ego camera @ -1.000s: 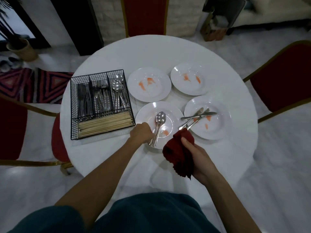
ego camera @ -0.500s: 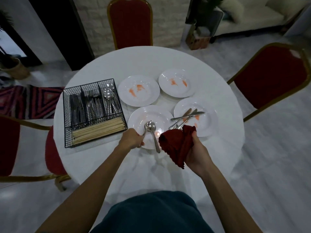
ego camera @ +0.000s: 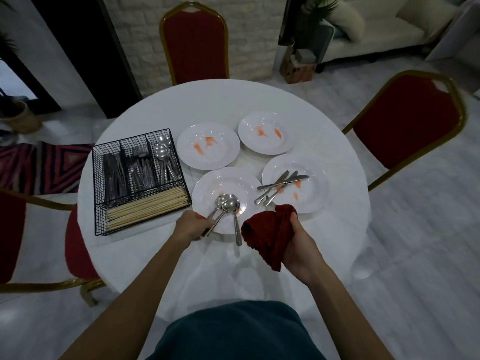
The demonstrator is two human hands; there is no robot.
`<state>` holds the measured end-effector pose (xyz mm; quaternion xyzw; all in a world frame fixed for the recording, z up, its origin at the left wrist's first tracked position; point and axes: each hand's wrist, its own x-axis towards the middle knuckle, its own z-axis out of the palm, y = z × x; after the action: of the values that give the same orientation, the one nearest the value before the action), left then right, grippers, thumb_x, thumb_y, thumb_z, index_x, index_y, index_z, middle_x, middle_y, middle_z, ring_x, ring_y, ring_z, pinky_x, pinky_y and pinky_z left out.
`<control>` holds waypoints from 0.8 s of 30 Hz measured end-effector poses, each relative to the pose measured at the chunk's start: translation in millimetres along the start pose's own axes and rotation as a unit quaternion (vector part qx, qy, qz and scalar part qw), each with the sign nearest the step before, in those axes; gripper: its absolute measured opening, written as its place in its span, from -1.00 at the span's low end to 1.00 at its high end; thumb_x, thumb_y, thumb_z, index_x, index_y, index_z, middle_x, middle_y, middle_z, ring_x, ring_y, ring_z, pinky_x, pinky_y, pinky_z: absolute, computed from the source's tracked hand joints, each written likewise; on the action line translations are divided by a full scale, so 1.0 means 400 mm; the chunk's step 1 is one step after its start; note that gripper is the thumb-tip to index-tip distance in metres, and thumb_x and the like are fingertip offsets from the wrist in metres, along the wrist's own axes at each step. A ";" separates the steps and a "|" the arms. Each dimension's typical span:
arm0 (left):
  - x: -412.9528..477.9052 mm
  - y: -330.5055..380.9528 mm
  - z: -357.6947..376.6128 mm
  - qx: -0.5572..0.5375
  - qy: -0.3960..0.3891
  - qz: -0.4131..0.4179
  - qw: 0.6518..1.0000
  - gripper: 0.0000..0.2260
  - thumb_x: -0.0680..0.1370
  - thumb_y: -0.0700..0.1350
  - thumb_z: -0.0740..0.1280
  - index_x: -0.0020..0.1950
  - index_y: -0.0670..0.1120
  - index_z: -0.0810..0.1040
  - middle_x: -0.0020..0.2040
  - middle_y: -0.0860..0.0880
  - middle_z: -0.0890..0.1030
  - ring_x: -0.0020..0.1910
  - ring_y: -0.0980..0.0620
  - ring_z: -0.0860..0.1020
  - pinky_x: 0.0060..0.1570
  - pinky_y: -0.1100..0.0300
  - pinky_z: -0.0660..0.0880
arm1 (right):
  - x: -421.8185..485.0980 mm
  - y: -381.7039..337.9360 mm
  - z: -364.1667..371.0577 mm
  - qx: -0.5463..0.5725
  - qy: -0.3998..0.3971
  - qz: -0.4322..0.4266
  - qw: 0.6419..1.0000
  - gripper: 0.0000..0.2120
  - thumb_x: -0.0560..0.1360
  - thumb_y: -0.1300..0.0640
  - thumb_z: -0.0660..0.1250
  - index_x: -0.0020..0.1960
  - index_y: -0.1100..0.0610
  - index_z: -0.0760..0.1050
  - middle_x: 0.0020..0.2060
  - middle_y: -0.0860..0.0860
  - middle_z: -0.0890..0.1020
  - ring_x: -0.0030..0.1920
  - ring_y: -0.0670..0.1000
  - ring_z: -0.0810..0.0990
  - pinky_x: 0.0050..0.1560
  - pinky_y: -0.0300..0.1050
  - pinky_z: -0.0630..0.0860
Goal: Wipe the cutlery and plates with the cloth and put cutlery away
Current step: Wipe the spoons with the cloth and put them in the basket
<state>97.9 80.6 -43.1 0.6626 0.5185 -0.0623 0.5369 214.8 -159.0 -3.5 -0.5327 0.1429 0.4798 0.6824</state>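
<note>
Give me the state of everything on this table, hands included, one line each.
left hand: grips spoon handles.
spoons: bowls resting on near left plate; one handle lies free.
right hand: holds cloth.
cloth: bunched, hanging from the hand.
near right plate: orange smears, cutlery pieces lying across.
far left plate: orange smears, no cutlery.
far right plate: orange smears, no cutlery.
wire caddy: stocked with cutlery and chopsticks.
</note>
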 end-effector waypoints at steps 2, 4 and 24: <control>0.000 0.004 -0.001 -0.017 0.029 -0.003 0.999 -0.84 0.56 -0.11 0.42 -0.17 -0.16 0.59 -0.20 -0.11 0.66 -0.23 -0.01 0.60 -0.31 0.19 0.54 | -0.002 -0.005 0.002 0.002 0.010 -0.006 1.000 -0.42 0.65 -0.30 0.09 0.39 0.10 0.52 0.24 0.17 0.67 0.29 0.21 0.62 0.45 0.22 0.41; -0.005 0.013 -0.001 -0.027 0.061 0.002 0.998 -0.85 0.60 -0.09 0.37 -0.08 -0.16 0.54 -0.10 -0.12 0.67 -0.15 -0.04 0.62 -0.30 0.17 0.55 | -0.002 -0.012 0.002 0.002 0.019 -0.015 1.000 -0.47 0.66 -0.28 0.08 0.32 0.08 0.56 0.18 0.14 0.70 0.27 0.19 0.64 0.45 0.22 0.40; -0.281 0.098 0.178 -0.060 -0.124 0.141 0.980 -0.87 0.69 -0.11 0.17 0.08 -0.15 0.45 -0.27 -0.13 0.71 -0.35 -0.07 0.67 -0.32 0.13 0.61 | 0.026 -0.007 0.118 -0.018 -0.024 -0.014 0.999 -0.45 0.69 -0.23 0.05 0.36 0.16 0.53 0.17 0.21 0.70 0.20 0.21 0.66 -0.14 -0.01 0.61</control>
<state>110.1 -39.9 24.6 0.6827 0.3516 -0.0361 0.6396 207.4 -112.7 9.4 -0.5353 0.1098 0.4855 0.6824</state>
